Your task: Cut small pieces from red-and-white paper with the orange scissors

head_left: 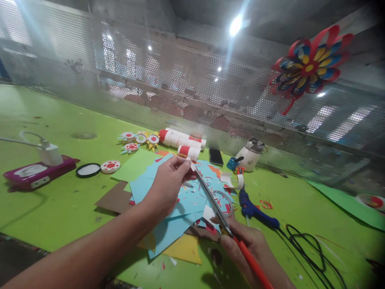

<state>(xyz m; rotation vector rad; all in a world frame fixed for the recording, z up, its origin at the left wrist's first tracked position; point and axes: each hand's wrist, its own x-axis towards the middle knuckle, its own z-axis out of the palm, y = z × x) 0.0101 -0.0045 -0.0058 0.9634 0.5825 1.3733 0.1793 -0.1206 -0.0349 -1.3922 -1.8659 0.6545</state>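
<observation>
My left hand (167,182) is closed, its thumb and fingertips pinching a small white piece of paper (190,164). Wrapped round the red handle of long metal scissors (213,197) is my right hand (251,243). The blade tips point up and left, meeting the white paper at my left fingertips; whether they touch it I cannot tell. Beneath both hands lie light blue paper sheets (176,214), strewn with red and white offcuts. A grey ring (224,202) lies on the sheets, partly behind the scissors.
A blue glue gun (255,212) with a black cord lies at right. Behind are paper cups (189,152), a phone (215,156), a kettle-like container (249,154) and paper flower pieces (140,138). A purple power strip (39,172) sits left. Mesh (135,80) borders the green table (69,216).
</observation>
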